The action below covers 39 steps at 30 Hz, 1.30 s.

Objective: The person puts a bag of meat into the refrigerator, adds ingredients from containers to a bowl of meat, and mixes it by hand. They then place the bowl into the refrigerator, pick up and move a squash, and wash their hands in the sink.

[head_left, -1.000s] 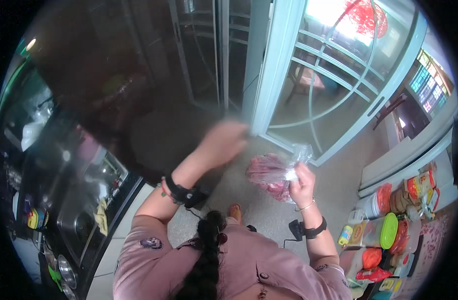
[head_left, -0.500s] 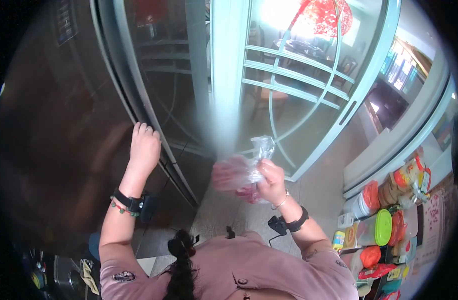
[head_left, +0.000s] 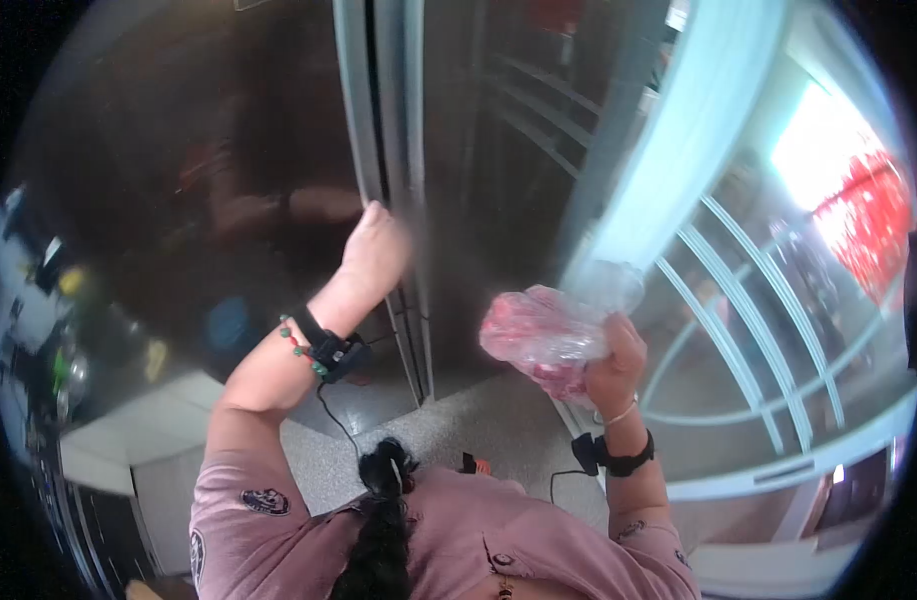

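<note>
Step in hand, by the look of it: left hand [head_left: 376, 248] at the glossy dark panels [head_left: 229, 95], probably fridge doors, while right hand [head_left: 619, 362] minds the bag of red meat [head_left: 541, 330].

Clock refs are from view centre. Left hand sits at 10 o'clock, right by the metal strips [head_left: 415, 120] that line the panel seam. Its fingers are curled but blurred, tips not clear; can't tell if they hook an edge or just rest there. Right hand at 4 o'clock: fingers closed tight on the gathered plastic. Bag is also at 4, nearer centre, meat end pointing to 9.

Next move, my read: if a panel is to be pulled, it calls for a firm fingertip purchase on the strip edge, with the bag kept out of the swing.

Counts:
- bag: 1; pieces of meat inside can't be counted through the plastic
- dark panels: 2, at 10 and 12
- metal strips: 2, flanking the seam
- black wristbands [head_left: 634, 461]: 2, 1 per arm
- beaded bracelet [head_left: 289, 337]: 1, left wrist
- pale bangle [head_left: 622, 413]: 1, right wrist
- red ornament [head_left: 867, 228]: 1, near 3, seen past the glass door [head_left: 719, 255]
- braid [head_left: 377, 545]: 1, at 7
</note>
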### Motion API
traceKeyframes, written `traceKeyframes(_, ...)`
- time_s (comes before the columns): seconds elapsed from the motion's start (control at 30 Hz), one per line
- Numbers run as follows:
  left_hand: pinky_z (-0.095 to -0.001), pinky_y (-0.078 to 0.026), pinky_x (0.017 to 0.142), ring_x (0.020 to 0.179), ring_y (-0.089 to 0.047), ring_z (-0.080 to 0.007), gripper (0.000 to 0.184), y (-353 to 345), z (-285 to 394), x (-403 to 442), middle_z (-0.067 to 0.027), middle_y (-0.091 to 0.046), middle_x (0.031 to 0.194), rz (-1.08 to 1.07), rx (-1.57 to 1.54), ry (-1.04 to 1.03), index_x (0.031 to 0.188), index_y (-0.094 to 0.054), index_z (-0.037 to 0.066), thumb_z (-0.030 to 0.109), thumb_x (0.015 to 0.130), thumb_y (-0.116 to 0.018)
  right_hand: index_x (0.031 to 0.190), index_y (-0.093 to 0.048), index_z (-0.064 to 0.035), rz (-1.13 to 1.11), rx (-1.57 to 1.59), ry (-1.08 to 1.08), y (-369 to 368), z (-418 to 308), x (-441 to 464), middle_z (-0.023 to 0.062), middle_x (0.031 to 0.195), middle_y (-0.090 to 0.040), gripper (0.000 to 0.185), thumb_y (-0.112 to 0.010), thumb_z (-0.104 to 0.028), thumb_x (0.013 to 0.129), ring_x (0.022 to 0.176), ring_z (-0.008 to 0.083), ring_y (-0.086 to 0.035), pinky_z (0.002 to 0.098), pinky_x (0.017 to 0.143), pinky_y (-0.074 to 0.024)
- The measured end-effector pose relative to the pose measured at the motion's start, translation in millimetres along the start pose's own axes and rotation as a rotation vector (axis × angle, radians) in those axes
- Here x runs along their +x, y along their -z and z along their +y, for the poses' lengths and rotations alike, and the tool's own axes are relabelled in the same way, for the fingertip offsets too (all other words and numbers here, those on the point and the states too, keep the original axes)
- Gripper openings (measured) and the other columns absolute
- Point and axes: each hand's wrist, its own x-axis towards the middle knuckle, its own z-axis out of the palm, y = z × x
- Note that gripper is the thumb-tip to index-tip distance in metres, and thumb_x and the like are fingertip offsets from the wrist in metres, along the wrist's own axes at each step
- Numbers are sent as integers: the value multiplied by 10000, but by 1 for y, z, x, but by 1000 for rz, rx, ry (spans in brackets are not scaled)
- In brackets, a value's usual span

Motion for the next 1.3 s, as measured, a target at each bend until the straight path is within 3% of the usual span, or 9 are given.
traceKeyframes(0.3, -365, -341, 956, 862, -545, -224, 113, 10, 13, -5, -79, -567, 735, -96, 11, 131, 717, -610, 69, 161, 726, -546, 770, -553, 47, 47, 176, 86, -22, 65, 47, 113, 664, -469, 213, -480, 90, 575, 545, 246, -460, 288, 523, -384)
traceKeyframes(0.37, -365, -341, 956, 867, -541, -223, 117, 29, 23, -26, -81, -559, 745, 9, -47, 127, 730, -607, 68, 167, 720, -547, 765, -547, 42, 47, 238, 100, -28, 67, 53, 109, 660, -465, 204, -482, 92, 578, 547, 243, -458, 286, 521, -377)
traceKeyframes(0.63, -373, -380, 958, 1006, -551, -242, 219, 144, 49, -121, -100, -580, 918, -205, -170, 8, 883, -602, 51, 190, 724, -546, 770, -535, 24, 84, 251, 269, -62, 59, 86, 95, 647, -438, 205, -482, 104, 589, 546, 237, -430, 292, 509, -343)
traceKeyframes(0.77, -339, -432, 864, 899, -570, -199, 201, 182, 60, -194, -48, -595, 919, -154, -114, 23, 865, -640, 115, 159, 668, -644, 815, -550, 14, 75, 431, 263, -82, 39, 96, 95, 652, -436, 257, -475, 117, 592, 545, 222, -427, 280, 515, -344)
traceKeyframes(0.93, -360, -440, 785, 770, -553, -172, 105, 236, 61, -298, 9, -570, 809, -247, -97, 225, 709, -591, 155, 156, 672, -689, 837, -557, 27, 1, 592, 243, -118, 7, 92, 98, 683, -460, 296, -455, 123, 576, 576, 222, -452, 263, 553, -379)
traceKeyframes(1.07, -510, -414, 860, 1001, -515, -311, 260, 261, 58, -390, -110, -573, 1036, -302, 3, 394, 926, -640, 80, 147, 675, -656, 806, -559, 36, 30, 657, 224, -151, -35, 90, 104, 671, -449, 222, -456, 105, 621, 581, 231, -457, 271, 559, -382)
traceKeyframes(1.17, -550, -367, 948, 1126, -463, -391, 379, 269, 39, -446, -174, -486, 1199, -386, 55, 597, 1081, -603, 45, 166, 723, -632, 779, -555, 34, 82, 618, 224, -185, -66, 92, 114, 676, -441, 190, -432, 100, 650, 602, 243, -473, 282, 580, -400)
traceKeyframes(1.2, -529, -405, 909, 1041, -515, -380, 371, 281, 29, -438, -167, -535, 1096, -361, 82, 586, 1076, -565, 12, 87, 717, -622, 780, -553, 32, 133, 620, 210, -196, -74, 94, 118, 682, -442, 191, -433, 106, 650, 611, 251, -479, 287, 591, -408)
traceKeyframes(1.3, -516, -413, 839, 987, -514, -362, 340, 284, 8, -485, -154, -542, 1072, -443, 165, 662, 1024, -591, 37, 97, 691, -630, 805, -558, 29, 183, 627, 207, -231, -93, 109, 133, 697, -449, 213, -436, 116, 653, 629, 280, -487, 300, 613, -424)
